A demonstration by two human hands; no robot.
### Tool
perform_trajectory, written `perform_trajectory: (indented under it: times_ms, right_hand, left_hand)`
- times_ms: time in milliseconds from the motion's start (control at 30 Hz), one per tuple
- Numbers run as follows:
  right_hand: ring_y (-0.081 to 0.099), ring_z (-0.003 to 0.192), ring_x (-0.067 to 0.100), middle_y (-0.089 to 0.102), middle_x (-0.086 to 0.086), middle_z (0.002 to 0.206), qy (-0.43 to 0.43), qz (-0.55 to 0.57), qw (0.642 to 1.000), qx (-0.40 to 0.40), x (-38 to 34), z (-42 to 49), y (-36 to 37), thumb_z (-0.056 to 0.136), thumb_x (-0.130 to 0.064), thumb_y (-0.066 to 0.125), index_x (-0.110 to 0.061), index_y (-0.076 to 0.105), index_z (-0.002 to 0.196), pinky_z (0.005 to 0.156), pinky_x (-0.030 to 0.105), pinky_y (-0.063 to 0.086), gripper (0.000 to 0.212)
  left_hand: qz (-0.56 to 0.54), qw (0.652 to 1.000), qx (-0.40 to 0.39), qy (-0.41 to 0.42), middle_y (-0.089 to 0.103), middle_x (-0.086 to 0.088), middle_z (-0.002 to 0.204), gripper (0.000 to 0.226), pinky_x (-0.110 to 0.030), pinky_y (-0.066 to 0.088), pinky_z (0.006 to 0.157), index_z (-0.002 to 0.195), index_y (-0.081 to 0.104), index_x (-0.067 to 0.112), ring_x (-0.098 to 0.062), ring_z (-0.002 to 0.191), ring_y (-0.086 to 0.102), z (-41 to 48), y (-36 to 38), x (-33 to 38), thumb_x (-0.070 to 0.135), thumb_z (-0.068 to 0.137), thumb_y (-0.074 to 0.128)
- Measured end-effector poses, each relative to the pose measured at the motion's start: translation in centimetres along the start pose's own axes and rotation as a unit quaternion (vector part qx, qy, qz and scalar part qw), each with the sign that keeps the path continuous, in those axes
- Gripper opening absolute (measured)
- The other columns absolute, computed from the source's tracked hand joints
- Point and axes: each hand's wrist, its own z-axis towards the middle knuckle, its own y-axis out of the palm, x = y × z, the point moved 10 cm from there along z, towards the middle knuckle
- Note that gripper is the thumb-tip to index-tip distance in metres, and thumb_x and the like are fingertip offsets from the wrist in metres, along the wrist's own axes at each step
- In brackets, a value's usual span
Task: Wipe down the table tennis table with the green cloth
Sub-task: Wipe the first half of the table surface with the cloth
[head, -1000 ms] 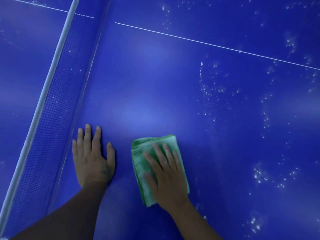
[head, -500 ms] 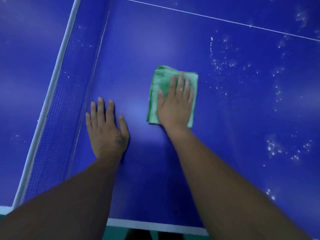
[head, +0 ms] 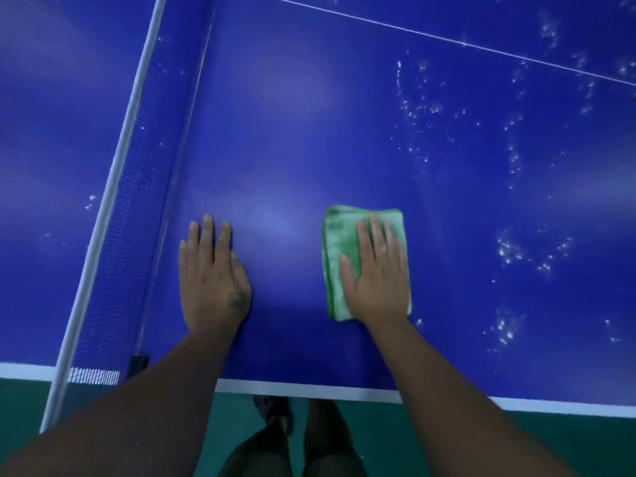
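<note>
two bare hands, well apart, both palm down on one blue table tennis table (head: 292, 132). left hand (head: 211, 280): fingers straight and close together, flat on bare tabletop, holding nothing, near the foot of the net. right hand (head: 377, 273): fingers straight, pressed flat onto one folded green cloth (head: 339, 235), covering its right and near parts, with only the left strip and far edge of the cloth showing. cloth lying flat on the tabletop, close to the near edge, to the right of the left hand. one net (head: 137, 187) with white top tape, running diagonally away at left. one thin white line (head: 447, 37) crossing the far surface. several clusters of white droplets (head: 420, 111) scattered beyond and to the right of the cloth, one small fleck just beside its near right corner. one white edge band (head: 309, 390) along the near side; below it, green floor (head: 568, 442), two legs (head: 327, 442) and one dark shoe (head: 275, 414).
</note>
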Motion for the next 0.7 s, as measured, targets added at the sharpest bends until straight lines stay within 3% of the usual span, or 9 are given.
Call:
perform_trajectory:
  times_ms: [133, 367, 500, 700]
  right_hand:
    - [0.01, 0.169, 0.03, 0.013, 0.008, 0.182, 0.065, -0.013, 0.998, 0.004, -0.6, 7.6, 0.0, 0.112, -0.058, 0.021, -0.013, 0.02, 0.173, 0.138, 0.046, 0.004, 0.076]
    - [0.009, 0.169, 0.031, 0.011, 0.011, 0.182, 0.079, -0.012, 0.997, 0.022, -4.6, 15.6, 0.2, 0.111, -0.057, 0.017, -0.012, 0.017, 0.174, 0.137, 0.049, 0.006, 0.077]
    - [0.012, 0.168, 0.033, 0.015, 0.014, 0.181, 0.03, -0.001, 0.999, 0.014, -6.8, 8.9, -0.2, 0.115, -0.054, 0.027, -0.01, 0.023, 0.172, 0.136, 0.051, 0.013, 0.073]
    - [0.014, 0.168, 0.032, 0.015, 0.009, 0.182, -0.133, 0.029, 0.989, -0.058, -7.4, -10.7, 1.8, 0.113, -0.053, 0.043, -0.014, 0.026, 0.172, 0.135, 0.055, 0.021, 0.073]
  left_hand:
    - [0.015, 1.0, -0.004, -0.013, 0.027, -0.012, 0.178, 0.055, -0.049, 0.012, 0.136, 0.164, 0.042, 0.011, -0.031, 0.168, 0.015, 0.2, 0.5, -0.4, 0.029, 0.114, 0.031]
    - [0.004, 1.0, -0.012, -0.018, 0.028, -0.013, 0.177, 0.054, -0.051, 0.012, 0.136, 0.164, 0.044, 0.009, -0.033, 0.168, 0.016, 0.1, -0.1, 0.1, 0.028, 0.114, 0.035]
    - [-0.001, 0.999, -0.026, -0.028, 0.027, -0.012, 0.178, 0.056, -0.051, 0.013, 0.136, 0.164, 0.044, 0.01, -0.032, 0.167, 0.016, 0.4, -0.4, 0.4, 0.028, 0.113, 0.033]
    - [-0.015, 0.999, -0.009, -0.032, 0.032, -0.014, 0.176, 0.054, -0.053, 0.015, 0.135, 0.162, 0.047, 0.008, -0.033, 0.166, 0.021, 0.4, -0.8, 0.5, 0.027, 0.111, 0.04]
